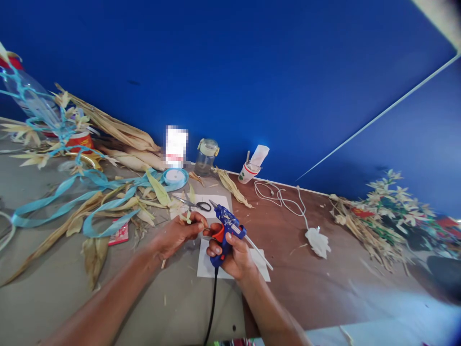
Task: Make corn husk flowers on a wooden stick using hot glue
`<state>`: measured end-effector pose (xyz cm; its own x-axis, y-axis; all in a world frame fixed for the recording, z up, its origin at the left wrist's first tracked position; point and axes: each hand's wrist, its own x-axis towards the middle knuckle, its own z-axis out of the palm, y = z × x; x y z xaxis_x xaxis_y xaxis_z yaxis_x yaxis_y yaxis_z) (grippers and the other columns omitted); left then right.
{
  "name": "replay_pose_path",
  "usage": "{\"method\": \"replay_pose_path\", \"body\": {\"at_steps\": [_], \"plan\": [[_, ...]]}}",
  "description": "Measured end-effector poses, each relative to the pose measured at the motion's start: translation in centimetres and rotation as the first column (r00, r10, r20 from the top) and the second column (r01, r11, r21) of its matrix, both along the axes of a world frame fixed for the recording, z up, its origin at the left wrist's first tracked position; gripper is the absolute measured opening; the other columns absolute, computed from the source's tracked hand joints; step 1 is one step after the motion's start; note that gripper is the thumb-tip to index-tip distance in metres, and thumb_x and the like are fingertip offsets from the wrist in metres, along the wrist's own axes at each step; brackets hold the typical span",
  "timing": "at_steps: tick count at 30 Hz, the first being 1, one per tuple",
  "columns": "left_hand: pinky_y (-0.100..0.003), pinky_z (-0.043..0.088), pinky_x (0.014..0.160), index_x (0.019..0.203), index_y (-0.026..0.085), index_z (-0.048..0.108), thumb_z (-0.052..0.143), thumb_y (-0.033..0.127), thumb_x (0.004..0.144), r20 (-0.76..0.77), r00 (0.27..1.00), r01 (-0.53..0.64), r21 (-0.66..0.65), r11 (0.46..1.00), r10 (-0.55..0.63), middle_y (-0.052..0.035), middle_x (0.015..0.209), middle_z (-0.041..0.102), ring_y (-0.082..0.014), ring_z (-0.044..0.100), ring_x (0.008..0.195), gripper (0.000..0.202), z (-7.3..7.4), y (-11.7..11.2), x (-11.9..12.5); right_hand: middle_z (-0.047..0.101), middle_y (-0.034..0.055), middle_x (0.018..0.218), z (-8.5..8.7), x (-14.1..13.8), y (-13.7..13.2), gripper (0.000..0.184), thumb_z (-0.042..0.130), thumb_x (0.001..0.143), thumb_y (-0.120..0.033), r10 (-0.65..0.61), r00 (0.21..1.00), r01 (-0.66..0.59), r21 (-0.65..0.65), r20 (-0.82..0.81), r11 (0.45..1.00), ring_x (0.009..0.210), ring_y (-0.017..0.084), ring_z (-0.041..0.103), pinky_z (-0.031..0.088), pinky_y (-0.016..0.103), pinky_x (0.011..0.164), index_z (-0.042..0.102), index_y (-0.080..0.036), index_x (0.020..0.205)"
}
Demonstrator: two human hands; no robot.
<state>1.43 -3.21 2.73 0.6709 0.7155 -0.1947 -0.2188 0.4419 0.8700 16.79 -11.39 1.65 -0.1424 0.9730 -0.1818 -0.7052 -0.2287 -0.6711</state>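
Note:
My right hand point(237, 254) is wrapped round a blue hot glue gun point(227, 223) with a red trigger and a white glue stick out of its back. Its nozzle points up and to the left, and a black cord point(213, 302) runs down from the handle. Just left of the gun, my left hand point(182, 235) is closed in a pinch. A small pale piece of husk point(186, 218) shows at its fingers; how it is gripped is partly hidden. Beyond both hands lie scissors point(203, 206) with black handles, on white paper point(221, 201).
Blue ribbon point(54, 199) and dried corn husks point(118, 129) spread over the left side. A lidded jar point(206, 156) and a white cup point(248, 170) stand by the blue wall. White cable point(277, 197), crumpled tissue point(317, 241) and pale husk flowers point(399, 197) lie to the right.

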Motion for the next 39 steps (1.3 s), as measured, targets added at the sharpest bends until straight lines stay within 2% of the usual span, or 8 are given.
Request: {"method": "replay_pose_path", "body": {"at_steps": [7,11,16,20,23,28,35,39], "plan": [[-0.021,0.032,0.055,0.073,0.015,0.061,0.072,0.029,0.066,-0.011,1.0,0.005,-0.014,1.0,-0.005,0.0002,0.066,0.055,-0.0095,0.046,0.061,0.02,-0.1,-0.1,0.0,0.062,0.006,0.085,-0.3,0.0,-0.1,0.033,0.068,0.066,-0.039,0.007,1.0,-0.007,0.006,0.015,1.0,0.057,0.01,0.044,0.037,0.027,0.058,0.067,-0.018,0.092],[-0.019,0.031,0.052,0.078,0.016,0.06,0.073,0.03,0.065,-0.002,0.999,-0.044,-0.077,0.996,0.044,0.0015,0.068,0.053,-0.0076,0.044,0.057,0.023,0.4,-0.2,0.1,0.063,0.0071,0.087,0.1,-0.3,-0.3,0.032,0.07,0.065,-0.036,-0.079,0.987,0.077,0.023,0.138,0.997,0.062,0.012,0.05,0.039,0.027,0.058,0.067,-0.017,0.091],[-0.019,0.03,0.049,0.074,0.016,0.058,0.07,0.033,0.068,-0.046,0.996,-0.075,-0.017,0.997,0.074,0.0031,0.063,0.051,-0.0054,0.04,0.051,0.022,0.2,-0.2,0.2,0.064,0.0065,0.089,-0.3,-0.7,-0.7,0.026,0.071,0.066,-0.034,-0.265,0.873,0.205,0.184,0.41,0.961,0.065,0.013,0.054,0.041,0.029,0.063,0.068,-0.017,0.086],[-0.019,0.032,0.051,0.074,0.016,0.059,0.071,0.03,0.068,-0.071,0.995,-0.072,0.041,0.997,0.075,0.0,0.069,0.057,-0.0079,0.046,0.058,0.02,-0.1,-0.2,0.3,0.064,0.0051,0.072,-1.0,-0.7,-0.9,0.022,0.068,0.071,-0.034,-0.266,0.816,0.187,0.201,0.513,0.962,0.068,0.016,0.055,0.04,0.029,0.061,0.068,-0.015,0.083],[-0.019,0.033,0.051,0.076,0.016,0.06,0.07,0.031,0.068,-0.045,0.995,-0.089,0.003,0.996,0.089,-0.0006,0.07,0.058,-0.0078,0.046,0.058,0.02,-0.1,-0.2,0.3,0.064,0.0053,0.077,-0.7,-0.7,-0.8,0.024,0.071,0.067,-0.035,-0.251,0.866,0.193,0.174,0.432,0.966,0.064,0.014,0.053,0.039,0.028,0.059,0.067,-0.015,0.081],[-0.018,0.035,0.05,0.081,0.014,0.064,0.072,0.029,0.067,0.004,0.997,-0.073,-0.115,0.991,0.074,-0.0014,0.069,0.058,-0.0069,0.046,0.055,0.022,0.2,-0.2,0.2,0.062,0.0074,0.095,-0.1,-0.4,-0.5,0.039,0.07,0.066,-0.039,-0.104,0.982,0.1,0.036,0.159,0.994,0.061,0.012,0.05,0.036,0.024,0.052,0.065,-0.019,0.099],[-0.02,0.043,0.061,0.074,0.014,0.061,0.074,0.025,0.065,0.102,0.995,0.019,-0.188,0.982,0.0,-0.002,0.067,0.058,-0.0105,0.055,0.066,0.02,0.5,-0.4,0.1,0.062,0.0076,0.089,-0.7,-0.4,-0.1,0.038,0.069,0.064,-0.042,-0.02,0.999,0.02,-0.001,0.037,1.0,0.057,0.01,0.042,0.036,0.026,0.054,0.068,-0.018,0.093],[-0.016,0.036,0.051,0.071,0.014,0.057,0.073,0.023,0.066,0.127,0.992,-0.002,-0.197,0.98,0.028,0.0025,0.061,0.05,-0.0049,0.046,0.054,0.019,0.2,-0.3,0.1,0.062,0.0077,0.093,-0.4,-0.6,-0.1,0.037,0.069,0.064,-0.043,-0.018,0.998,0.018,0.002,0.055,1.0,0.055,0.009,0.043,0.037,0.027,0.054,0.067,-0.019,0.092]]}}
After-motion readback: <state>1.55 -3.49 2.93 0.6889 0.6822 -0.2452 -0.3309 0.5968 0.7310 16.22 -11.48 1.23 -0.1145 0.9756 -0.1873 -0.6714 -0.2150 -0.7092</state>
